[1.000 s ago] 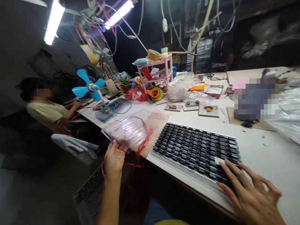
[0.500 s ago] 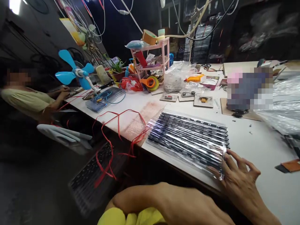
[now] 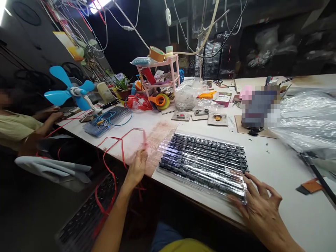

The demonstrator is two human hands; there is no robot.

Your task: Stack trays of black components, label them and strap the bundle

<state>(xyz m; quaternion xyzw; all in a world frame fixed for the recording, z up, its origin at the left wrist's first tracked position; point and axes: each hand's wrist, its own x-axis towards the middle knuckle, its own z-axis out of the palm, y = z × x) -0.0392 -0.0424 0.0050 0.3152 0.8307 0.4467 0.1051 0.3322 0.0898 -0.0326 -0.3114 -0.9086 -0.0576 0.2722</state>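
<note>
My left hand (image 3: pixel 137 166) is at the table's front edge, fingers pinched on a thin red plastic strap (image 3: pixel 128 134) that loops over the edge. Right of it lies a flat stack of clear plastic trays (image 3: pixel 202 162) holding rows of dark strip-like parts, its shiny surface reflecting the light. My right hand (image 3: pixel 258 206) grips the near right end of this stack, thumb at the front corner and fingers along the end. Part of the thumb is seen through the plastic.
A blue fan (image 3: pixel 76 91) and a clear tray with a blue cable (image 3: pixel 107 120) stand left, near a seated person (image 3: pixel 18 129). A pink shelf (image 3: pixel 160 75) is behind. Plastic wrap (image 3: pixel 309 115) and an orange-handled scraper (image 3: pixel 311 186) lie right. A dark tray pack (image 3: pixel 81 213) is below.
My left arm has swung from across my lap out to the left, and that hand now pinches the red strap. My right hand stays at the stack's end. The view has shifted.
</note>
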